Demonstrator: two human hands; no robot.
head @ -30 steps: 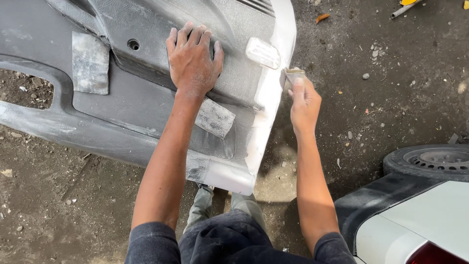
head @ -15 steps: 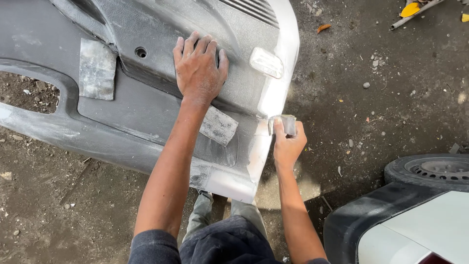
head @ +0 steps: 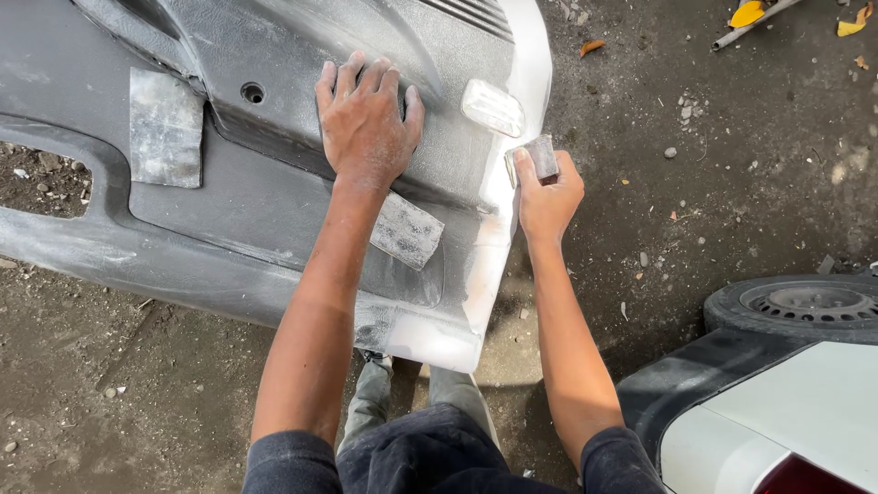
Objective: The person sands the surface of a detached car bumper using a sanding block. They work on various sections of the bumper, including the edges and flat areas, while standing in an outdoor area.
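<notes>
Sanding the right edge of this grey car bumper (head: pixel 274 229) lying on the dirt, my left hand (head: pixel 366 119) spread flat pinning it, right hand (head: pixel 546 187) pinched around a small sanding block (head: pixel 533 157) against the whitened edge; next stroke probably needs even pressure.

Open dirt ground (head: pixel 732 183) right of the bumper (head: pixel 274 247) – only the tyre (head: pixel 796 306) and white car (head: pixel 786 430) crowd the lower right

Ground: bare dirt (head: pixel 750 210), scattered pebbles
On it: grey car bumper (head: pixel 229 256), tyre (head: pixel 796 306), 3 fallen leaves, metal rod (head: pixel 754 23)
</notes>
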